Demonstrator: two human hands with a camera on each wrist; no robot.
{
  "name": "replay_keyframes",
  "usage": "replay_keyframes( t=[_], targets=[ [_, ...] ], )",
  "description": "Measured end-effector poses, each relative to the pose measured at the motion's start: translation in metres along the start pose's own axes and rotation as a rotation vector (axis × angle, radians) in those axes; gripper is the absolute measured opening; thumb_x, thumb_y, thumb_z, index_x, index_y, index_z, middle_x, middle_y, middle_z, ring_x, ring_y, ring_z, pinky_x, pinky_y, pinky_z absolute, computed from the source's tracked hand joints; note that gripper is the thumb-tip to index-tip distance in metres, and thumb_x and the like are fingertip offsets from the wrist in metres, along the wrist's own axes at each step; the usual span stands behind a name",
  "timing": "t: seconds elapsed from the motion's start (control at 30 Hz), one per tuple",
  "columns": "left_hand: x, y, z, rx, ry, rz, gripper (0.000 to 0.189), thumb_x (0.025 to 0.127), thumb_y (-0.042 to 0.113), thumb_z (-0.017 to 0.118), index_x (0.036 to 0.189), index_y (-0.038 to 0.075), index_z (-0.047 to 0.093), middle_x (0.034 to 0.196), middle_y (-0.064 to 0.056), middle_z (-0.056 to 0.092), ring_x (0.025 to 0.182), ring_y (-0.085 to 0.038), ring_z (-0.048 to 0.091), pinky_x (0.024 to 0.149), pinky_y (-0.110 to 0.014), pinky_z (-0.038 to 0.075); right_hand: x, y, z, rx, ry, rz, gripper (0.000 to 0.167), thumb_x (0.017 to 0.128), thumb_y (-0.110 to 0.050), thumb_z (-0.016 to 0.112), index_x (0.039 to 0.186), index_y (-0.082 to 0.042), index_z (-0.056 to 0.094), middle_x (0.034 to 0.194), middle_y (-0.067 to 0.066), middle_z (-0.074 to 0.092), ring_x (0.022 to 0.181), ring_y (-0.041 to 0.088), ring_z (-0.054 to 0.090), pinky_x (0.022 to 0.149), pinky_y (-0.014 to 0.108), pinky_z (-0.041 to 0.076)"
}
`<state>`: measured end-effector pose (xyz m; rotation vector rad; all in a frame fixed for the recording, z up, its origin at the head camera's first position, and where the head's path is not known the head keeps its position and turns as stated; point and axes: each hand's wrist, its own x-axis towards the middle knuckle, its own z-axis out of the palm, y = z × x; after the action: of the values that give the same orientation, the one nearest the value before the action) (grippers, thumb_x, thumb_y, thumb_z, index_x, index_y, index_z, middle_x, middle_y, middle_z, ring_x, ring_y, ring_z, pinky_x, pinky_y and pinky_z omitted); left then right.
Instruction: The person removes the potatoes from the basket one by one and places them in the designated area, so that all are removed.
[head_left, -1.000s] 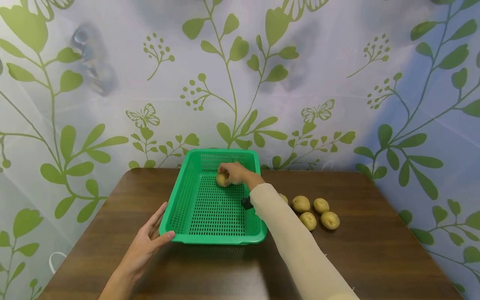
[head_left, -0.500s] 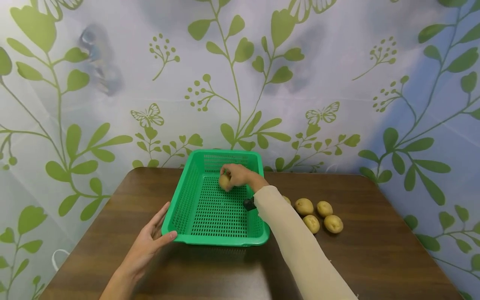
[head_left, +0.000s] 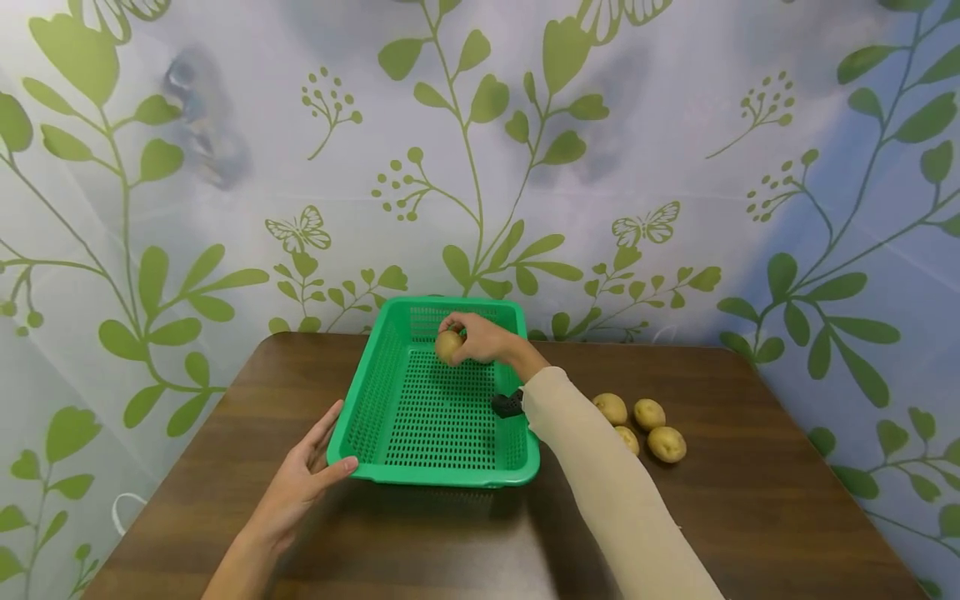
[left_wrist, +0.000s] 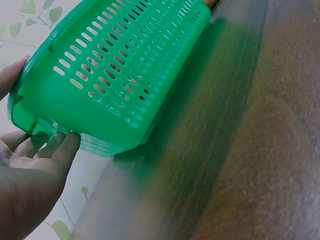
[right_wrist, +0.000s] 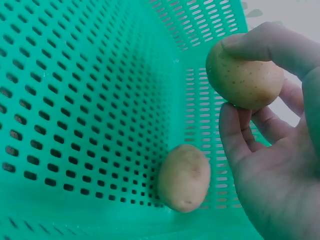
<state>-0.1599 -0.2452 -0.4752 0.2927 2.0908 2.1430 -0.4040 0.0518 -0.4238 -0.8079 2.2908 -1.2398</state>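
My right hand (head_left: pixel 483 340) pinches a potato (head_left: pixel 448 347) between thumb and fingers, above the floor of the green plastic basket (head_left: pixel 442 476). In the right wrist view that potato (right_wrist: pixel 245 80) is clear of the basket bottom. A second potato (right_wrist: pixel 185 177) lies in the basket's corner below it; my right hand mostly hides this one in the head view. My left hand (head_left: pixel 294 487) grips the basket's near left corner, thumb over the rim. The left wrist view has its fingers (left_wrist: pixel 64 150) bent against the outer wall under the rim.
Several potatoes (head_left: pixel 666 444) lie on the brown wooden table (head_left: pixel 750 500) right of the basket, partly behind my right sleeve (head_left: pixel 600 467). A black device (head_left: pixel 507 405) sits at my right wrist. A leaf-patterned curtain (head_left: pixel 360 233) hangs behind the table.
My right hand has lifted the potato slightly from the basket floor, and the forearm has shifted a little right. My left hand keeps its grip on the corner.
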Motion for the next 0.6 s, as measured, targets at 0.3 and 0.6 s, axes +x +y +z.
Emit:
replay_keyframes(
  t=[0.3, 0.6],
  targets=[
    [0.000, 0.000, 0.002, -0.018, 0.001, 0.006, 0.083, 0.104, 0.006, 0.062, 0.168, 0.020, 0.011, 0.172, -0.009, 0.006, 0.139, -0.002, 0.041, 0.102, -0.023, 0.045, -0.013, -0.015, -0.005, -0.009, -0.041, -0.050, 0.053, 0.086, 0.001, 0.074, 0.134, -0.007, 0.054, 0.136, 0.017, 0.049, 0.105, 0.032, 0.058, 0.095, 0.061, 0.049],
    [0.001, -0.001, 0.001, -0.010, -0.007, 0.000, 0.082, 0.105, 0.005, 0.060, 0.169, 0.020, 0.011, 0.172, -0.009, 0.004, 0.140, -0.001, 0.040, 0.102, -0.021, 0.045, -0.019, -0.018, -0.009, -0.094, -0.071, -0.063, 0.055, 0.086, -0.002, 0.076, 0.136, -0.006, 0.054, 0.132, 0.015, 0.050, 0.101, 0.029, 0.059, 0.082, 0.040, 0.054]
  ],
)
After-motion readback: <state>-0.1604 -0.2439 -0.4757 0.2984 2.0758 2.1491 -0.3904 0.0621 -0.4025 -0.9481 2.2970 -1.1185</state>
